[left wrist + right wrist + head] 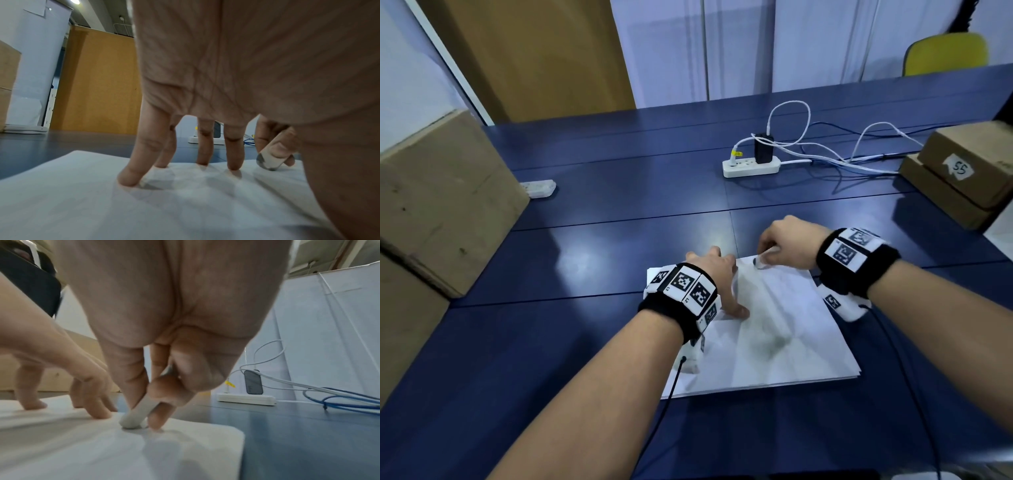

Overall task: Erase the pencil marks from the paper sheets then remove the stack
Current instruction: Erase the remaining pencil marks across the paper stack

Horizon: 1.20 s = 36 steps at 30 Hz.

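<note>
Head view, stack: paper sheets [774,329] lying flat near the front edge of the blue table [619,192], a little right of its middle; grey smudges visible on the top sheet, faint.
Head view, left hand [717,277]: spread flat on the stack's far left part, fingers straight, grip holding nothing; likely there to pin the sheets against sliding under the rubbing.
Head view, right hand [787,245]: at the stack's far edge, near its far right corner, grip narrow and closed around a white eraser [763,258].
Head view, step: judged as erasing in hand, stack not yet removed.

Left wrist view, fingers [141,151]: 4 fingertips pressed down on the top sheet, spread apart, straight.
Left wrist view, eraser [269,160]: just right of the pinning fingertips, tilted, darkened tip down on the paper, pinched by the other hand.

Right wrist view, grip: thumb and fingers of the right hand [164,353] pinching the eraser [136,416] along its length, tip protruding below the fingers and touching the paper.
Right wrist view, placing: steep tilt probably chosen to press 1 small worn end onto a mark.
Right wrist view, left hand [61,366]: beside the eraser, nearest fingertip just next to it, on the same sheet.
Right wrist view, paper [102,459]: rubbed spot close to the sheet's far right corner, so a fold or tear there seems possible.
</note>
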### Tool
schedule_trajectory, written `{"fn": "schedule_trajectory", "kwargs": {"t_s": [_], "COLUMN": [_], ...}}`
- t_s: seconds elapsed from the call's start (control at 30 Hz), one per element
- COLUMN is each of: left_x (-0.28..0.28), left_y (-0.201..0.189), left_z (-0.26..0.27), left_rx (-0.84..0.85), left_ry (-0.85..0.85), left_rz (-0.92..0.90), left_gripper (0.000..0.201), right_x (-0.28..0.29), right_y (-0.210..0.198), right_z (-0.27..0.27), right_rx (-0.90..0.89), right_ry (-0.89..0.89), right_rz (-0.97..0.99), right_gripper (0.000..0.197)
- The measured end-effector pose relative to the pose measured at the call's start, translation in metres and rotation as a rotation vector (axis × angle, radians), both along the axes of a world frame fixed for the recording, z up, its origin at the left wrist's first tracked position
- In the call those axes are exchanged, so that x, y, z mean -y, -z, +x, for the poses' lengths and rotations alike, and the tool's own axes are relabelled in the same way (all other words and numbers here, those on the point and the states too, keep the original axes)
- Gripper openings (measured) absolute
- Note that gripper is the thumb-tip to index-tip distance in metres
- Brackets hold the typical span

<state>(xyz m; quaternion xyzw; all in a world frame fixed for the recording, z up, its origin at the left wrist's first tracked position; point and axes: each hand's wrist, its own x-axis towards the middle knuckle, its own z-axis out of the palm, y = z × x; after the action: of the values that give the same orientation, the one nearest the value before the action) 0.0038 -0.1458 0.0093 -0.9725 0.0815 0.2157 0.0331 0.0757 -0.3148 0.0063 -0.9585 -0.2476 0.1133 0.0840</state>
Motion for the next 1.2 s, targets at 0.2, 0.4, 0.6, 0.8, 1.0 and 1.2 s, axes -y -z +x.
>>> {"fn": "schedule_trajectory", "kwargs": {"t_s": [0.2, 0.4, 0.6, 0.8, 1.0, 1.2], "left_x": [-0.002, -0.002, -0.003, -0.003, -0.003, -0.002], "left_y": [0.002, 0.002, 0.004, 0.005, 0.004, 0.005], "left_z": [0.002, 0.001, 0.002, 0.002, 0.002, 0.002], "left_rx": [-0.006, -0.003, 0.007, 0.015, 0.012, 0.022], "left_ry": [-0.012, -0.006, -0.010, 0.002, 0.000, 0.000], "left_rz": [-0.010, -0.008, -0.024, -0.015, -0.017, -0.013], "left_gripper": [0.092, 0.091, 0.090, 0.090, 0.090, 0.092], "right_x": [0.004, 0.001, 0.011, 0.006, 0.009, 0.011], "right_y": [-0.008, -0.003, -0.004, -0.005, 0.001, -0.006], "right_z": [-0.034, 0.000, -0.023, -0.011, -0.011, -0.026], "right_rx": [-0.331, -0.026, -0.202, -0.107, -0.057, -0.257], "right_ry": [-0.278, -0.037, -0.188, -0.148, -0.070, -0.191], "right_rz": [-0.099, -0.018, -0.029, -0.053, 0.003, -0.047], "right_gripper": [0.016, 0.018, 0.017, 0.016, 0.015, 0.012]}}
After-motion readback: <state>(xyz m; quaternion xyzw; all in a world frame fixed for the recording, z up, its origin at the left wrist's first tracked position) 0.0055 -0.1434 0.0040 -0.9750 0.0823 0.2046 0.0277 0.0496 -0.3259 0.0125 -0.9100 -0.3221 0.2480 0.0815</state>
